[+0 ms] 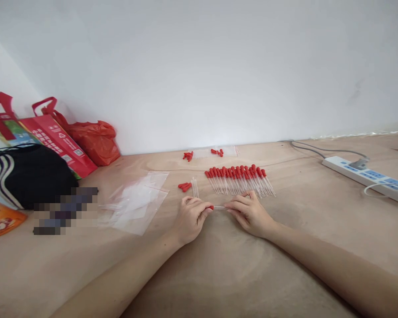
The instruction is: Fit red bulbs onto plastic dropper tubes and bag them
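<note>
My left hand [193, 217] is closed on a red rubber dropper bulb [212, 207]; only the bulb's end shows past the fingertips. From the other side my right hand [248, 213] pinches a clear dropper tube [219, 208], which lies level between the two hands and meets the bulb. Just beyond the hands lies a row of droppers [240, 176] with red bulbs pointing away. Loose red bulbs [185, 187] and a few bare tubes [195, 187] rest beyond my left hand.
Clear plastic bags [137, 203] lie flat at left, near a black bag [29, 176] and a red plastic bag [96, 141]. More red bulbs [188, 156] sit near the wall. A white power strip [368, 176] with a cable stands at right.
</note>
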{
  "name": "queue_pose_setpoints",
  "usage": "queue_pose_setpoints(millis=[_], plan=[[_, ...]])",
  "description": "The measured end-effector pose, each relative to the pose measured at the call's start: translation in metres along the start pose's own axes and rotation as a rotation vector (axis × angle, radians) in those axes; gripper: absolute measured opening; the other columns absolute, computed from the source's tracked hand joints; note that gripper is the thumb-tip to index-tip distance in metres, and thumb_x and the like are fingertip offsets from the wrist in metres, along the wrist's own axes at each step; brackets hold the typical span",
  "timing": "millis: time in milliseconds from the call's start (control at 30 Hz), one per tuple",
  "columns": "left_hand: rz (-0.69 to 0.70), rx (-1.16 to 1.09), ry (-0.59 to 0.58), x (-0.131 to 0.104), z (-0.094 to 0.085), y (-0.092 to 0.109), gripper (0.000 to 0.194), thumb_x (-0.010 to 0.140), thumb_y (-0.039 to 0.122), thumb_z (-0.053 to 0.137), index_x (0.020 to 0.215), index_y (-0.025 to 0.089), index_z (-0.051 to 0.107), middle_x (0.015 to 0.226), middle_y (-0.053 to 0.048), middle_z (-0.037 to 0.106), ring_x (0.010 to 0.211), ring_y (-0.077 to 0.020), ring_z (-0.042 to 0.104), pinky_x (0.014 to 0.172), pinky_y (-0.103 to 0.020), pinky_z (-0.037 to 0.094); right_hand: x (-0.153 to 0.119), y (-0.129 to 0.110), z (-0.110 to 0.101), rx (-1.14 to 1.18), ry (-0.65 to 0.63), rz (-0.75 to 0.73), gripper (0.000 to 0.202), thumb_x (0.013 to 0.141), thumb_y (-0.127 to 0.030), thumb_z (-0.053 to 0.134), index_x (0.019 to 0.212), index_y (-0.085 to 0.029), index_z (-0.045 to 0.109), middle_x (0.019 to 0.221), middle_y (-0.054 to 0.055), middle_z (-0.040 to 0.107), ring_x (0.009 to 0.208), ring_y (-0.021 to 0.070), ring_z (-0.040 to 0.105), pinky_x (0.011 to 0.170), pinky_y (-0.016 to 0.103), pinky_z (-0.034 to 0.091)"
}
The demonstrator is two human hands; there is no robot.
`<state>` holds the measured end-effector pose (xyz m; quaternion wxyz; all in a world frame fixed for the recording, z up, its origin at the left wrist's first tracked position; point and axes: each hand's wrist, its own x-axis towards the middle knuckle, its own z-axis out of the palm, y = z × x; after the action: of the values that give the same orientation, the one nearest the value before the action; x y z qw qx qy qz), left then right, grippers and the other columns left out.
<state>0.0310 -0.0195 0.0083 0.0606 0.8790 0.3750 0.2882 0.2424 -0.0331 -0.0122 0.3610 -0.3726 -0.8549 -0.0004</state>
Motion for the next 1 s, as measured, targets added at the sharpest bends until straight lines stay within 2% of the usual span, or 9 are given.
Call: queue_pose_setpoints(millis=[133, 333, 600, 867, 1000], plan=[[0.007, -0.042, -0.036, -0.001, 0.001, -0.001, 0.026, 0.089, 0.029, 0.037, 0.078, 0.02, 0.058, 0.074, 0.0, 0.066, 0.073, -0.0143, 0.057, 0.085, -0.035, 0.028, 0.001, 0.005, 0.001, -0.039, -0.013, -0.067, 0.022, 0.084, -0.016, 0.041, 0.093, -0.021, 0.061, 0.084, 0.001, 0.064, 0.073, 0.0104, 0.055, 0.075, 0.032, 0.026], [0.036, -0.01, -0.065, -0.003, 0.002, -0.001, 0.024, 0.087, 0.029, 0.039, 0.077, 0.021, 0.058, 0.069, 0.001, 0.064, 0.07, -0.0141, 0.057, 0.092, -0.038, 0.023, 0.003, 0.006, 0.0, -0.168, -0.066, -0.121, 0.032, 0.077, -0.008, 0.042, 0.097, -0.023, 0.061, 0.08, -0.001, 0.062, 0.066, 0.0092, 0.051, 0.07, 0.031, 0.023], [0.135, 0.061, -0.066, -0.005, 0.002, 0.0, 0.018, 0.086, 0.025, 0.041, 0.078, 0.019, 0.056, 0.071, 0.001, 0.064, 0.073, -0.0147, 0.056, 0.093, -0.039, 0.022, 0.006, -0.011, 0.002, -0.305, 0.005, -0.185, 0.027, 0.079, -0.009, 0.035, 0.075, -0.016, 0.061, 0.064, 0.0, 0.055, 0.053, 0.0093, 0.038, 0.065, 0.031, 0.019], [0.226, 0.138, -0.044, -0.002, 0.0, 0.001, 0.019, 0.086, 0.023, 0.041, 0.076, 0.019, 0.056, 0.07, 0.001, 0.063, 0.074, -0.0145, 0.055, 0.094, -0.04, 0.02, 0.007, -0.016, 0.006, -0.239, -0.069, -0.105, 0.026, 0.083, -0.014, 0.036, 0.076, -0.016, 0.061, 0.066, 0.001, 0.056, 0.053, 0.0095, 0.037, 0.066, 0.031, 0.019], [0.264, 0.224, -0.019, 0.002, -0.005, -0.001, 0.021, 0.088, 0.022, 0.041, 0.078, 0.02, 0.06, 0.075, 0.0, 0.065, 0.078, -0.0153, 0.056, 0.098, -0.043, 0.015, 0.011, -0.022, 0.001, -0.27, -0.113, -0.082, 0.024, 0.084, -0.02, 0.039, 0.076, -0.018, 0.062, 0.065, 0.001, 0.057, 0.064, 0.0125, 0.044, 0.068, 0.032, 0.019]])
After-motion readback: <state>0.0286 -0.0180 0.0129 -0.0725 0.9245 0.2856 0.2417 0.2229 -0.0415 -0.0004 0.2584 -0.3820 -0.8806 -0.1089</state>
